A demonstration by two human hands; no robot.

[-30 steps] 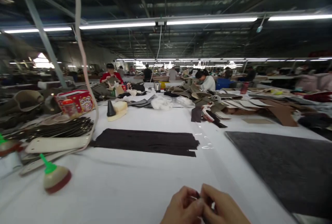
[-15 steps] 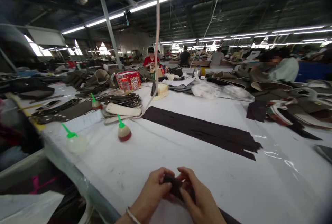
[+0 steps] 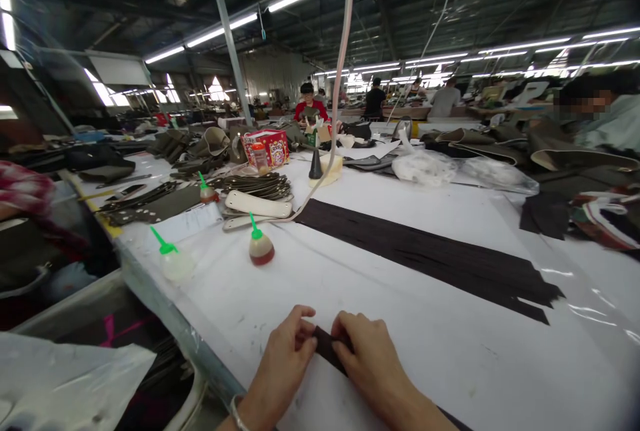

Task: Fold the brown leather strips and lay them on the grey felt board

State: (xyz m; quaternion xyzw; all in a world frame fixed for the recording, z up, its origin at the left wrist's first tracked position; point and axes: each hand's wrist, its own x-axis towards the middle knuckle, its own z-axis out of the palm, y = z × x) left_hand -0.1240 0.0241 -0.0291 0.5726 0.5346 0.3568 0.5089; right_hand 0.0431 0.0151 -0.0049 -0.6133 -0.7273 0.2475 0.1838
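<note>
A narrow dark brown fabric strip [image 3: 327,346] lies low over the white table [image 3: 430,358] near its front edge. At the strip's upper end my left hand [image 3: 283,361] has its thumb and fingers curled in on it, with a bracelet at the wrist. My right hand [image 3: 373,361] pinches the same strip just beside, thumb pressed against bent fingers. The strip passes under the right hand and forearm, so much of its length is hidden. Beyond the hands, a stack of wide dark strips [image 3: 420,251] lies diagonally across the table.
Squeeze bottles with green nozzles, one with reddish liquid [image 3: 261,251] and one pale [image 3: 175,261], stand left of my hands. White straps [image 3: 257,204], a red box [image 3: 267,149], a black cone [image 3: 315,166] and plastic bags [image 3: 425,168] lie farther back. A hose [image 3: 345,38] hangs down. Co-workers sit around.
My view has swung left, shifting the scene rightward. My fingers have come down closer to the table, and the strip, bunched between them before, now lies flatter and straighter.
</note>
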